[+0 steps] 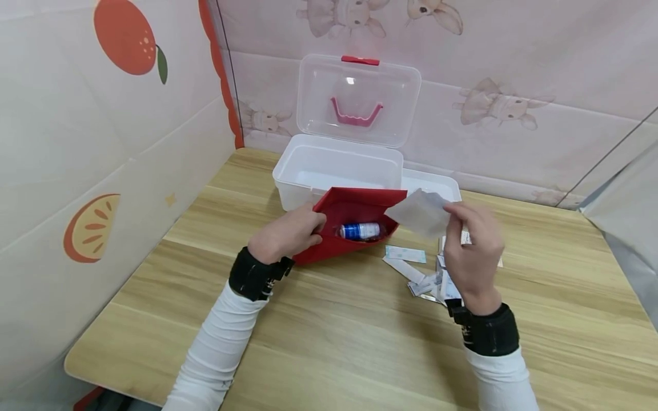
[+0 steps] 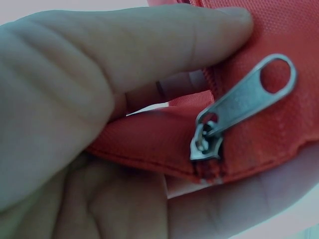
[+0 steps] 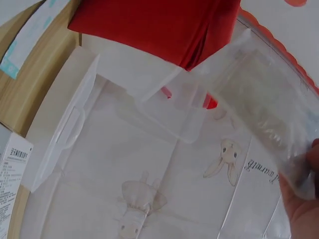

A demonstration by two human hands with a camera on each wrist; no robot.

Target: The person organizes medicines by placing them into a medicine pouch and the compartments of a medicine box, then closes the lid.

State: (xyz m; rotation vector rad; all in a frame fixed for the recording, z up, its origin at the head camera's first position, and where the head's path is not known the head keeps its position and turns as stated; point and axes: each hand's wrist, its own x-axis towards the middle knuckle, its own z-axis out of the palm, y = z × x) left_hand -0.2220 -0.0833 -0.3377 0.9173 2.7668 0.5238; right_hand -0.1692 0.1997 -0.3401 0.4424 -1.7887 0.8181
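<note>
My left hand (image 1: 290, 231) grips the left end of a red zippered pouch (image 1: 334, 251), thumb on one side and fingers on the other. Its metal zipper pull (image 2: 249, 94) hangs beside the thumb in the left wrist view. The pouch gapes open, and a small bottle with a blue and white label (image 1: 360, 230) lies inside. My right hand (image 1: 475, 251) pinches a translucent plastic bag (image 1: 421, 212) by its edge, just right of the pouch mouth. In the right wrist view the bag (image 3: 264, 104) overlaps the red fabric, and something pale shows through it.
Behind the pouch stands a clear plastic box (image 1: 293, 191) with its lid (image 1: 360, 85) raised against the wall. A white tray (image 1: 447, 184) sits to its right. Several small packets (image 1: 406, 268) lie scattered below the right hand, near a white printed carton (image 3: 12, 174).
</note>
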